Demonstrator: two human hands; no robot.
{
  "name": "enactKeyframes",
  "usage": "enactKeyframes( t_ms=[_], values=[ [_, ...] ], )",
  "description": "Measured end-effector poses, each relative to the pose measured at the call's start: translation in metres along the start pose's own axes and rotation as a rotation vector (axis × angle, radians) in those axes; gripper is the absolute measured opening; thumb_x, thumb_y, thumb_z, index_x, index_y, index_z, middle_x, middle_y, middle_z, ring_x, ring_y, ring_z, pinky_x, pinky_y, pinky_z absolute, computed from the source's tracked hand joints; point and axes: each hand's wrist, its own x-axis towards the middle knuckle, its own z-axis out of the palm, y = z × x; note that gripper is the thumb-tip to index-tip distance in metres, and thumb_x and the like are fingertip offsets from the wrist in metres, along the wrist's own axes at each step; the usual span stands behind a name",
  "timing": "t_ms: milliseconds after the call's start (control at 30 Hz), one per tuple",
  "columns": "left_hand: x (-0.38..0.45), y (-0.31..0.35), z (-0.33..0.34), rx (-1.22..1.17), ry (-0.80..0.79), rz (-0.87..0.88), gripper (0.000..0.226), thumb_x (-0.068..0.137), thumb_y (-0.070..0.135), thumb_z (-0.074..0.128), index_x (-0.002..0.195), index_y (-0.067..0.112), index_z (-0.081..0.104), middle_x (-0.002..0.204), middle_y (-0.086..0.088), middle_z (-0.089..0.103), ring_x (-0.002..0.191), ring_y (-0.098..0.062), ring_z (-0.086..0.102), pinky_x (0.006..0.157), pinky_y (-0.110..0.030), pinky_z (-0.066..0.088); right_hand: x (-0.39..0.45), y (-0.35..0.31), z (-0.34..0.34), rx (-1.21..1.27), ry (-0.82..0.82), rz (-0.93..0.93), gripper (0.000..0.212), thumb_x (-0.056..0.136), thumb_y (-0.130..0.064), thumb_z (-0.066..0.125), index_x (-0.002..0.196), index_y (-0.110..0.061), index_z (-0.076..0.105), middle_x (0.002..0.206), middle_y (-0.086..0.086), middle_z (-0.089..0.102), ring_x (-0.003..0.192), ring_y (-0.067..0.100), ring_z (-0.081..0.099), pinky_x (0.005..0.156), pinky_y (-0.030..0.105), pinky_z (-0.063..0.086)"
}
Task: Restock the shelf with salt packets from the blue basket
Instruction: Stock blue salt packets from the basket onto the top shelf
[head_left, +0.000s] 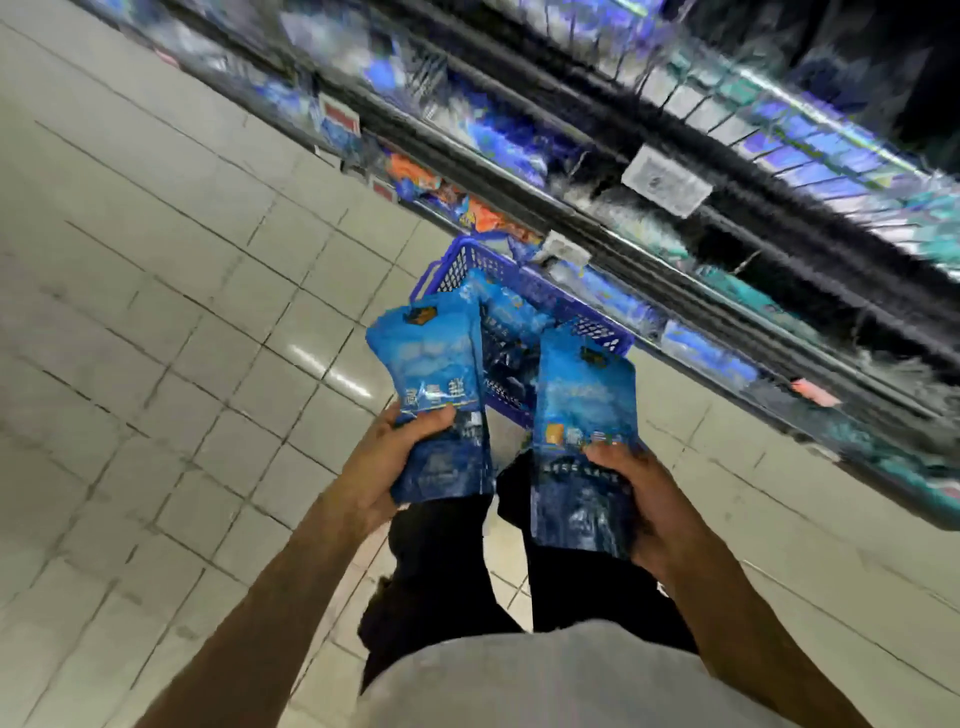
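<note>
My left hand (384, 462) grips a blue salt packet (436, 374) by its lower half, thumb across the front. A second blue salt packet (584, 431) is held the same way by my right hand (644, 504). Both packets are upright in front of me, above my legs. Beyond them the blue basket (470, 262) stands on the floor against the shelf, with more blue packets (506, 306) inside. The shelf (675, 218) runs diagonally across the upper right and is badly blurred.
Pale floor tiles (156, 312) fill the left side. The shelf's tiers carry blurred blue, orange and teal packages with price tags (665, 179) on their edges. My dark trousers (441, 561) and light shirt are below the packets.
</note>
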Motion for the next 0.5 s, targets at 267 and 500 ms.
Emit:
enactKeyframes(
  t_ms=[267,500],
  values=[
    [-0.099,0.048,0.052,0.286,-0.03,0.136,0.057,0.051,0.039,0.097,0.102,0.022,0.078,0.102,-0.013,0.079,0.087,-0.03,0.077,0.063,-0.034,0.062,-0.119,-0.029,-0.008,-0.056,0.149,-0.391,0.046,0.069,-0.015,0.079,0.114,-0.01,0.071,0.103,0.014,0.078,0.087,0.027,0.077,0.067,0.037,0.062],
    [-0.113,0.065,0.11,0.501,-0.141,0.223,0.076,0.046,0.048,0.098,0.112,0.019,0.073,0.103,-0.006,0.079,0.093,-0.026,0.077,0.073,-0.038,0.063,-0.181,-0.032,-0.024,0.088,0.288,-0.604,0.047,0.065,-0.024,0.081,0.11,-0.013,0.073,0.106,0.015,0.077,0.096,0.033,0.075,0.078,0.044,0.062]
  ],
)
